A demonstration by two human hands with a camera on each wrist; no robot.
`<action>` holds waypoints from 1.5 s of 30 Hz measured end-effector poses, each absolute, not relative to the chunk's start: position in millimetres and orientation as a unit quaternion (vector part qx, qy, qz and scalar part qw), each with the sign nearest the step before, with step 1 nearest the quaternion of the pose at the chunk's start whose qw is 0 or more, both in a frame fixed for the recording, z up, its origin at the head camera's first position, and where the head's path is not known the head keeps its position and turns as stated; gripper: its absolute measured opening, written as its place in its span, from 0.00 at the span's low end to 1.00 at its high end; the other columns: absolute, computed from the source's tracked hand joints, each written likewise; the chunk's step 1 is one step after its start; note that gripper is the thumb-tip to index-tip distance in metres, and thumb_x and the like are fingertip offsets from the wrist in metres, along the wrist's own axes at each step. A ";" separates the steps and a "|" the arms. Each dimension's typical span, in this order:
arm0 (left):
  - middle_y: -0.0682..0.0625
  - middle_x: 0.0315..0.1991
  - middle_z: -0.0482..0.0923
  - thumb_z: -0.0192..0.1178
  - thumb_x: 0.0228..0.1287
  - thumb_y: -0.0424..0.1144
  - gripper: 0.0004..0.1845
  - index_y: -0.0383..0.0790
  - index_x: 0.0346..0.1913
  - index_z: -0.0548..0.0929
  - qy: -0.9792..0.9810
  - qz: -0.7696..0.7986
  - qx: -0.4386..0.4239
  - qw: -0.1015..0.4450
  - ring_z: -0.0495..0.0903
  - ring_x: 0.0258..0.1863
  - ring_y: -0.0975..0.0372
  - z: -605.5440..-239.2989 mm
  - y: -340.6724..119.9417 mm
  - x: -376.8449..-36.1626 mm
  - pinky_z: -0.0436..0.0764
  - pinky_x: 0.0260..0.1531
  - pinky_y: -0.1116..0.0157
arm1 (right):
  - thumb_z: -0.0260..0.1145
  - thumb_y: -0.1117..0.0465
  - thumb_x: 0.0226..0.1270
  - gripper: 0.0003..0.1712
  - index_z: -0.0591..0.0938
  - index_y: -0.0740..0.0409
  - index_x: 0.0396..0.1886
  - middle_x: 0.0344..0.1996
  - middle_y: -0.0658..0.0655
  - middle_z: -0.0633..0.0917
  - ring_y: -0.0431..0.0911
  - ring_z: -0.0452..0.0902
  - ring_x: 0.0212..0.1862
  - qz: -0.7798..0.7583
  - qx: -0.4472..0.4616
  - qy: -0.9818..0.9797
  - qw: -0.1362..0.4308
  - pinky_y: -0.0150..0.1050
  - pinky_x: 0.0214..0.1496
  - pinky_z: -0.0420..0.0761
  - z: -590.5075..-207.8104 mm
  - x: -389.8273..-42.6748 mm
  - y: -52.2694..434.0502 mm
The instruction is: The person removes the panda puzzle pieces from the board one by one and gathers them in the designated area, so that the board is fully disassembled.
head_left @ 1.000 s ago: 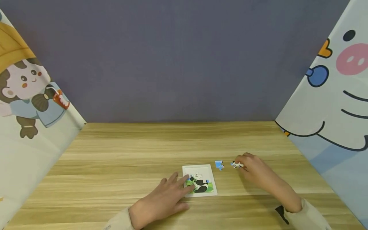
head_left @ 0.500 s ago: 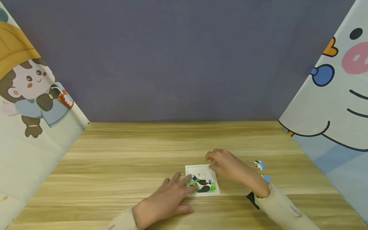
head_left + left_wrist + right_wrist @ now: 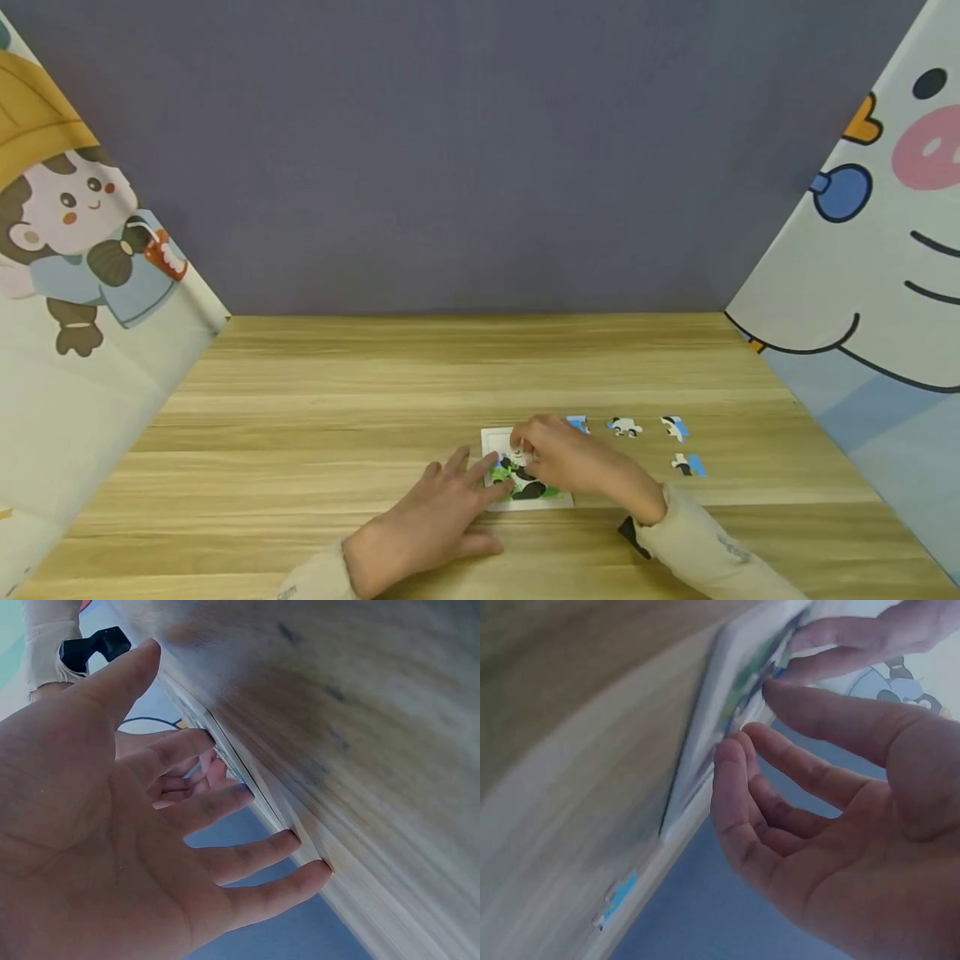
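A small panda jigsaw puzzle in a white tray [image 3: 566,502] lies on the table. My left hand [image 3: 438,512] rests at its left side with fingers spread and fairly straight, two fingertips over the green lower part of the picture. In the left wrist view, the left fingertips [image 3: 319,871] touch down along the table and tray edge. My right hand [image 3: 573,458] reaches over the tray from the right. Its thumb and curled forefinger pinch a white puzzle piece [image 3: 517,454] at the panda's head, partly hidden by the fingers. In the right wrist view, the right thumb [image 3: 810,712] is close over the puzzle.
Loose puzzle pieces lie right of the tray: a blue one [image 3: 577,423], a panda-face piece [image 3: 624,427], a white, black and blue one [image 3: 675,428] and another [image 3: 688,464] nearer. A grey wall [image 3: 472,167] stands behind the wooden table [image 3: 300,400], with cartoon-printed panels at both sides.
My right hand has moved left from the panda-face piece, past the blue piece, to the white piece in the tray. Both loose pieces are still on the table. My left hand has stayed put.
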State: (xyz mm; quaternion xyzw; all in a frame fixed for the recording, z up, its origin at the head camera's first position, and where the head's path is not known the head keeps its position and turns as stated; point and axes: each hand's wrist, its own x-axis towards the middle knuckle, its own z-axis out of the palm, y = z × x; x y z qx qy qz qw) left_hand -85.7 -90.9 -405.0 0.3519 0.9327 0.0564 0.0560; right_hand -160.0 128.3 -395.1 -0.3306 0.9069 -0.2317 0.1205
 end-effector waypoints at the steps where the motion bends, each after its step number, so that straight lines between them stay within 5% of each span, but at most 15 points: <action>1: 0.45 0.75 0.60 0.58 0.63 0.65 0.35 0.59 0.72 0.71 0.933 0.058 0.351 0.059 0.62 0.70 0.38 -405.0 -91.0 -85.9 0.75 0.55 0.38 | 0.68 0.71 0.62 0.15 0.84 0.63 0.49 0.37 0.53 0.84 0.37 0.76 0.32 -0.228 -0.330 0.908 0.122 0.32 0.33 0.78 -395.7 -159.6 128.1; 13: 0.43 0.75 0.61 0.59 0.62 0.65 0.37 0.57 0.72 0.69 0.931 0.041 0.360 0.050 0.63 0.69 0.36 -406.9 -90.9 -87.0 0.77 0.52 0.38 | 0.67 0.71 0.65 0.17 0.80 0.64 0.53 0.40 0.53 0.81 0.42 0.77 0.39 -0.243 -0.302 0.910 0.146 0.34 0.36 0.80 -394.0 -156.5 126.2; 38: 0.44 0.73 0.64 0.59 0.62 0.65 0.37 0.57 0.72 0.69 0.932 0.024 0.361 0.013 0.67 0.67 0.39 -407.5 -88.0 -85.4 0.79 0.50 0.42 | 0.73 0.70 0.58 0.17 0.74 0.54 0.38 0.30 0.51 0.76 0.42 0.71 0.33 -0.291 -0.329 0.886 0.148 0.34 0.34 0.76 -395.1 -171.9 137.0; 45: 0.44 0.74 0.62 0.56 0.66 0.66 0.35 0.65 0.74 0.65 0.932 0.002 0.363 0.017 0.67 0.67 0.38 -408.9 -86.6 -83.9 0.78 0.52 0.42 | 0.69 0.70 0.62 0.13 0.74 0.52 0.35 0.27 0.46 0.78 0.38 0.73 0.30 -0.274 -0.345 0.888 0.131 0.33 0.32 0.78 -390.1 -168.9 143.7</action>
